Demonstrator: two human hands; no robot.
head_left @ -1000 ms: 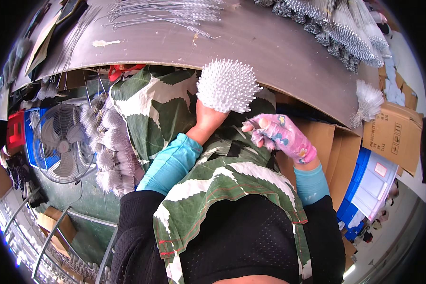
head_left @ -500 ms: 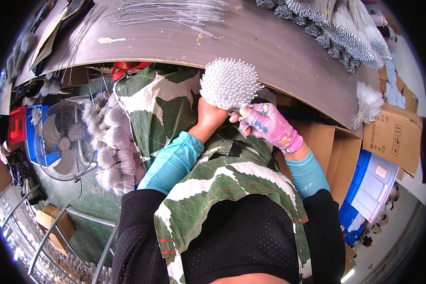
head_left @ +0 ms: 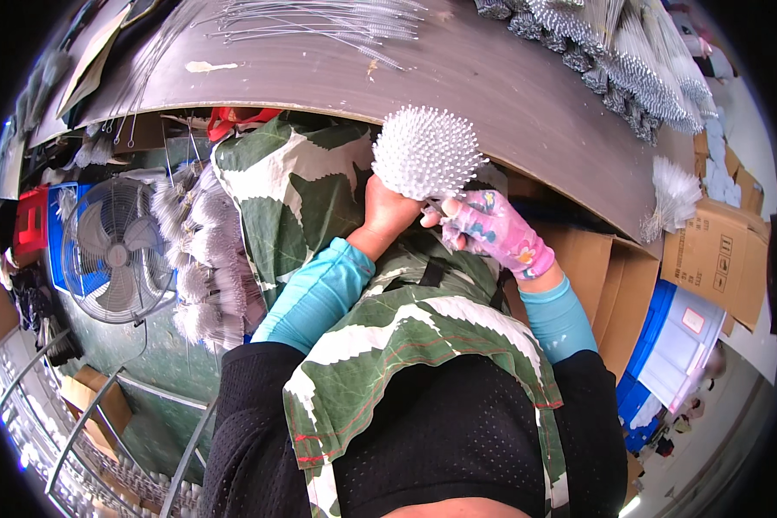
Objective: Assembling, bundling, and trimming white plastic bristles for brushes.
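My bare left hand [head_left: 390, 211] is closed round a thick bundle of thin wire brushes [head_left: 427, 154], whose white tips face up as a rounded dome. The lower part of the bundle is hidden behind my hand. At its right side is my right hand [head_left: 490, 231], in a pink flowered fingerless glove. Its thumb and fingers are bent together just below the tips, by the bundle's edge. Whether they pinch a single brush or wire there is too small to make out.
Loose wire brushes [head_left: 319, 19] lie on the brown table [head_left: 293, 73], with stacked brush bundles [head_left: 613, 60] at far right. A small bundle [head_left: 672, 197] rests at the table's right edge. Cardboard boxes [head_left: 718, 259] stand right; a fan [head_left: 116, 255] and hanging brush bundles [head_left: 216, 250] are left.
The view has shifted slightly, so the bundle and both hands appear a little further right. My left hand keeps its grip; the right fingers have moved slightly beside the bundle.
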